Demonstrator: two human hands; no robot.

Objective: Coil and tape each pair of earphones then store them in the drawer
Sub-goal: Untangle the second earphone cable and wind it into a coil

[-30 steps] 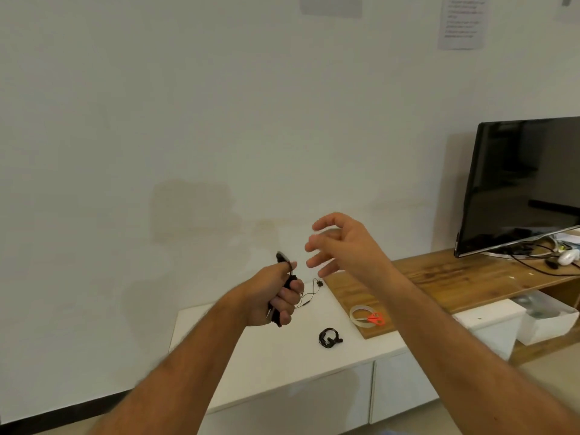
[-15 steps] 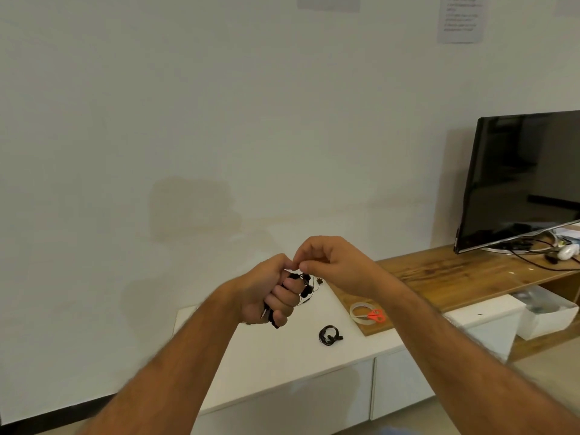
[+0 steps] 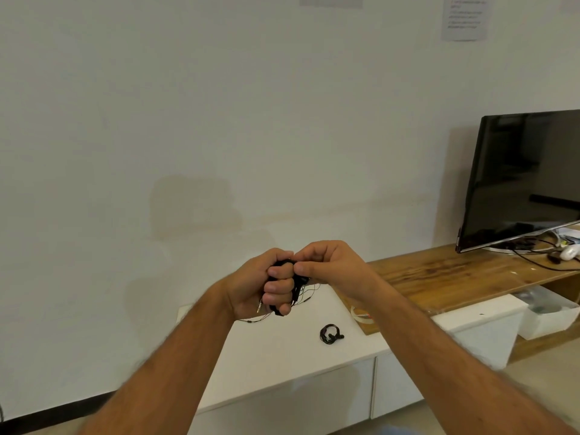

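Earphones (image 3: 296,282) bunched in left hand (image 3: 270,285) fist; right hand (image 3: 329,265) pinches their cord at top. Coiled pair (image 3: 330,334) lies on white desk (image 3: 282,350), near right.

Left hand (image 3: 266,284) fisted round a black earphone bundle (image 3: 298,285); metal plug juts out below the grip, thin leads trail loose. Right hand (image 3: 332,266) meets it at the top, fingertips pinching the cord. Both held above the white worktop (image 3: 282,350). A coiled earphone pair (image 3: 330,334) lies there. Tape roll (image 3: 361,313) on adjoining wooden surface, partly hidden by the right forearm. Dark monitor (image 3: 524,180) far right.
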